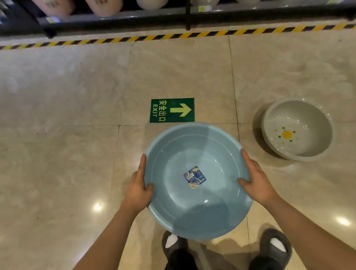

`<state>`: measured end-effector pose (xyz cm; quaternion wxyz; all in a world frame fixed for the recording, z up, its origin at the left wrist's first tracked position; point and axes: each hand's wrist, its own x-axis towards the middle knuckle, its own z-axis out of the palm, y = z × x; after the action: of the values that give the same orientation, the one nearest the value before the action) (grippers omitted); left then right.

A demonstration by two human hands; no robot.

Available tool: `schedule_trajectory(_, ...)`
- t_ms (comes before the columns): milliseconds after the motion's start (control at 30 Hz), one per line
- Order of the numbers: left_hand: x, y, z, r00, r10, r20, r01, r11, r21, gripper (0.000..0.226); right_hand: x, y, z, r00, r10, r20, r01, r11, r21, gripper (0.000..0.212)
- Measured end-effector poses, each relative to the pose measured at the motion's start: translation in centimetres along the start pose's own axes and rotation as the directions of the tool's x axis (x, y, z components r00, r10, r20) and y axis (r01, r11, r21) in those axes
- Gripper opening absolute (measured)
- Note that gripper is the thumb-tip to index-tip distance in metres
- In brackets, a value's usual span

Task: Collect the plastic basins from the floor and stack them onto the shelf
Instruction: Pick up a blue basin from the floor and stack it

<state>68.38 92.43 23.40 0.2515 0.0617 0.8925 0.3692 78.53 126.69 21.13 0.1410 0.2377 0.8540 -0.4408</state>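
Observation:
A light blue plastic basin (194, 154) with a small label in its bottom is held up in front of me, above my feet. My left hand (139, 186) grips its left rim, thumb over the edge. My right hand (253, 178) grips the right rim the same way. A grey-white basin (308, 115) with a yellow flower print sits on the floor to the right, tilted slightly. The shelf (166, 13) runs along the top of the view, with several pink, white and pale green basins stacked on it.
A green EXIT sticker (171, 110) with an arrow lies on the beige tiled floor just beyond the blue basin. A yellow-black hazard tape line (168, 36) runs along the floor before the shelf. My two shoes (275, 245) show at the bottom.

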Motion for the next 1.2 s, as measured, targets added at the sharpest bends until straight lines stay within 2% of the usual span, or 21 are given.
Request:
schedule_trajectory(200, 2.6, 10.3, 8.0, 0.991, 0.116, 0.070, -0.118, 0.993, 0.019, 0.087, -0.3, 7.0, -10.8, 0.997, 0.023, -0.080, -0.022, 1.000, 0.014, 0.094)
schedule_trajectory(467, 4.1, 22.1, 21.3, 0.984, 0.146, 0.098, -0.140, 0.988, -0.057, 0.087, -1.2, 17.4, -25.3, 0.990, 0.111, -0.087, -0.111, 0.994, 0.006, 0.093)
schedule_trajectory(600, 6.6, 25.8, 26.9, 0.985, 0.113, 0.128, -0.111, 0.994, -0.020, 0.093, -1.0, 21.3, -30.5, 0.983, 0.140, -0.122, -0.139, 0.990, 0.017, 0.090)
schedule_trajectory(733, 10.1, 28.2, 30.8, 0.982, 0.073, 0.176, -0.075, 0.997, 0.006, 0.093, 0.9, 24.4, -34.0, 0.981, 0.155, -0.119, -0.151, 0.988, 0.039, 0.088)
schedule_trajectory(833, 13.4, 29.9, 32.6, 0.971, 0.109, 0.212, -0.106, 0.994, -0.026, 0.094, 3.3, 25.5, -36.0, 0.985, 0.147, -0.087, -0.140, 0.987, 0.079, 0.088)
schedule_trajectory(933, 17.1, 31.3, 34.0, 0.969, 0.083, 0.234, -0.079, 0.997, -0.026, 0.093, 7.0, 26.3, -37.9, 0.982, 0.184, -0.049, -0.175, 0.973, 0.148, 0.104)
schedule_trajectory(1000, 19.4, 32.2, 34.9, 0.970, 0.040, 0.239, -0.036, 0.999, -0.020, 0.091, 9.9, 27.3, -38.8, 0.970, 0.240, -0.038, -0.228, 0.953, 0.200, 0.095)
schedule_trajectory(1067, 21.7, 33.2, 36.1, 0.966, 0.056, 0.254, -0.049, 0.998, -0.036, 0.090, 12.8, 28.8, -39.4, 0.965, 0.256, -0.059, -0.243, 0.956, 0.164, 0.087)
schedule_trajectory(1200, 26.6, 33.6, 39.3, 0.963, 0.060, 0.265, -0.052, 0.998, -0.034, 0.090, 17.6, 32.5, -39.1, 0.965, 0.238, -0.113, -0.235, 0.971, 0.041, 0.095)
